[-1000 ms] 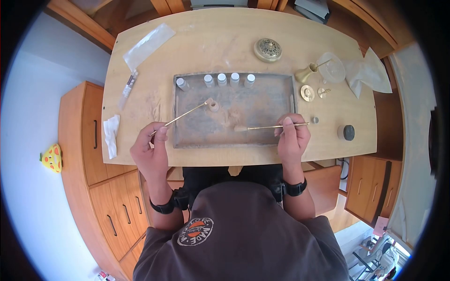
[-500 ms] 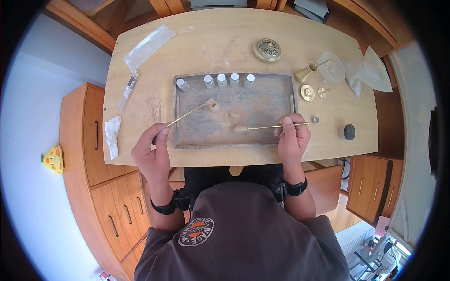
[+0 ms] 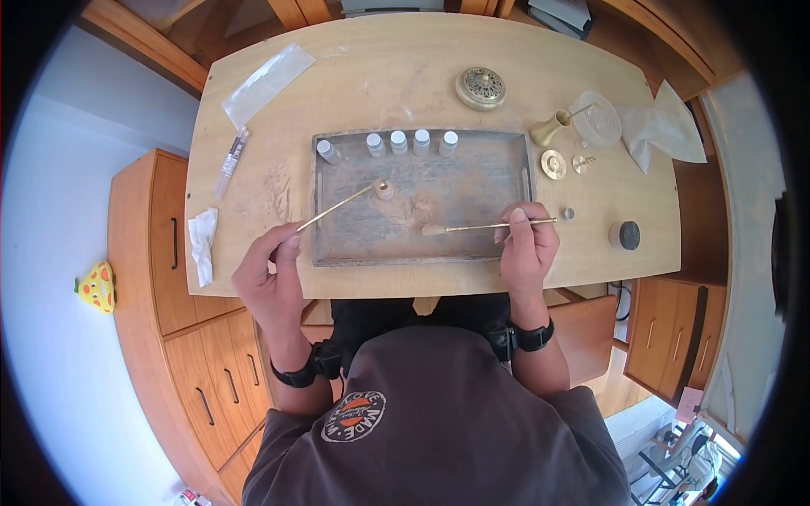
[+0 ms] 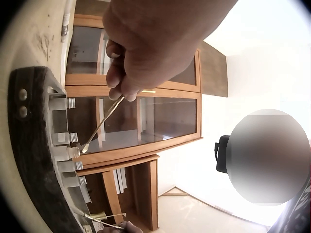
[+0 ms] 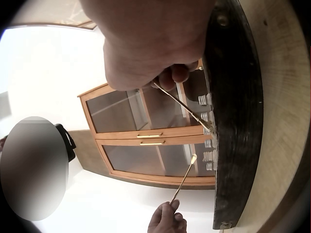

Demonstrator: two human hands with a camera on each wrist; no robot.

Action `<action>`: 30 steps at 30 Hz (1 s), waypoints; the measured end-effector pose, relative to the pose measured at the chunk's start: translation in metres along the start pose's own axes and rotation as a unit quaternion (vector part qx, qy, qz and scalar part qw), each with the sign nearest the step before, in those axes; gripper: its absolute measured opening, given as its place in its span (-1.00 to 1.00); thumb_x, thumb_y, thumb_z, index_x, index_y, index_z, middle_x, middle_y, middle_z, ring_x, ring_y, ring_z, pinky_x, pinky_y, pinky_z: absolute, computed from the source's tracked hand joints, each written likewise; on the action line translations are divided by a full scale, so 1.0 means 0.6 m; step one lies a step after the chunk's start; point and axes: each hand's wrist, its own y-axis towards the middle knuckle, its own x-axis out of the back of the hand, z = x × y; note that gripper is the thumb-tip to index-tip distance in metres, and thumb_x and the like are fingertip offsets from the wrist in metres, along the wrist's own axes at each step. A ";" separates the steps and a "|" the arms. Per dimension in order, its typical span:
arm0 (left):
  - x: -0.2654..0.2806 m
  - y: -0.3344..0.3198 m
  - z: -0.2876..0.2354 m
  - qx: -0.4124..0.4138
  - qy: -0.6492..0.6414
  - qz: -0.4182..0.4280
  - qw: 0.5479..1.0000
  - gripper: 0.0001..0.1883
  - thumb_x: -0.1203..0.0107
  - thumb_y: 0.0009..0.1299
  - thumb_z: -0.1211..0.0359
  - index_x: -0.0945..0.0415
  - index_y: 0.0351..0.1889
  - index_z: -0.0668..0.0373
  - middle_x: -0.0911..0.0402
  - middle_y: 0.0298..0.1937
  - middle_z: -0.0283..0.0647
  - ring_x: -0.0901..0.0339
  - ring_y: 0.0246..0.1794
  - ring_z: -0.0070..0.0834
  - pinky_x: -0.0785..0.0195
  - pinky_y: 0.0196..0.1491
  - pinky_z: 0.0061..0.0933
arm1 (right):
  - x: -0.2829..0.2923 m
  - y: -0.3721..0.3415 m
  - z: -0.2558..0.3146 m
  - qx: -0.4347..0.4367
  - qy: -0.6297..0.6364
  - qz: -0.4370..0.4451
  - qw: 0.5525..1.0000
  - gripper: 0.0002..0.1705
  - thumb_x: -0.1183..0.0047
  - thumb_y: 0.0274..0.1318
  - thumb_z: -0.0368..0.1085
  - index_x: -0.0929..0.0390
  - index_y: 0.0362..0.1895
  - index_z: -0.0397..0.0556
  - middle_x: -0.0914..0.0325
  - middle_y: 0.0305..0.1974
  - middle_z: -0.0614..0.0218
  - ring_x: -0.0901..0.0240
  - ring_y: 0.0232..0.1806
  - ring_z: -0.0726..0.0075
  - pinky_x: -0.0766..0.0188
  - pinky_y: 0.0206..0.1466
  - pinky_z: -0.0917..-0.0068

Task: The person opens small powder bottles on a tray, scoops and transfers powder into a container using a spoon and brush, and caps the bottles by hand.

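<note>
Holding spoon (image 3: 346, 202) and brush (image 3: 468, 227), fingers (image 3: 270, 240) pinch handles (image 3: 316, 219).

The head view looked steeply down from above the person (image 3: 447, 405), taking in the table (image 3: 396, 76). The wrist views (tipped sideways, opposite ways) sat close to the left hand (image 4: 150, 46) and right hand (image 5: 150, 41), facing across the tray (image 4: 29, 116) toward the glass-doored cabinet (image 4: 119, 114); both shared the bottles (image 4: 68, 166).
</note>
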 end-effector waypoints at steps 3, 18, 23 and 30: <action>0.012 -0.006 0.004 0.036 -0.041 0.012 0.998 -0.90 -0.20 0.32 0.55 -0.64 -0.22 0.31 -0.63 -0.39 -0.27 -0.42 -0.44 -0.65 -0.31 -0.32 -0.62 | -0.001 0.000 0.001 0.003 -0.002 -0.003 1.000 -0.86 0.10 0.37 -0.38 -0.45 -0.26 -0.16 -0.46 -0.46 0.38 -0.33 -0.48 0.61 -0.31 -0.39 0.63; -0.012 -0.012 0.013 0.012 0.068 0.116 0.991 -0.92 -0.24 0.28 0.49 -0.65 -0.28 0.26 -0.69 -0.36 -0.19 -0.54 -0.43 -0.48 -0.39 -0.31 -0.51 | -0.008 0.001 0.006 -0.006 -0.071 0.018 0.997 -0.84 0.07 0.34 -0.40 -0.47 -0.33 -0.19 -0.43 -0.49 0.41 -0.29 -0.51 0.63 -0.25 -0.43 0.62; -0.008 -0.014 0.014 0.038 0.037 0.155 0.987 -0.90 -0.21 0.31 0.50 -0.64 -0.26 0.35 -0.63 -0.43 -0.31 -0.44 -0.44 -0.67 -0.34 -0.31 -0.64 | -0.013 0.005 0.009 -0.009 -0.097 0.043 0.994 -0.82 0.06 0.33 -0.40 -0.48 -0.36 -0.21 -0.44 -0.49 0.38 -0.31 -0.52 0.62 -0.25 -0.44 0.60; -0.016 -0.019 0.007 0.084 0.023 0.186 0.979 -0.90 -0.21 0.30 0.51 -0.64 -0.27 0.36 -0.62 -0.45 -0.31 -0.44 -0.44 -0.69 -0.34 -0.32 -0.64 | -0.012 0.004 0.008 -0.006 -0.102 0.061 0.993 -0.84 0.05 0.34 -0.39 -0.49 -0.31 -0.22 -0.48 -0.45 0.35 -0.37 -0.49 0.58 -0.32 -0.40 0.59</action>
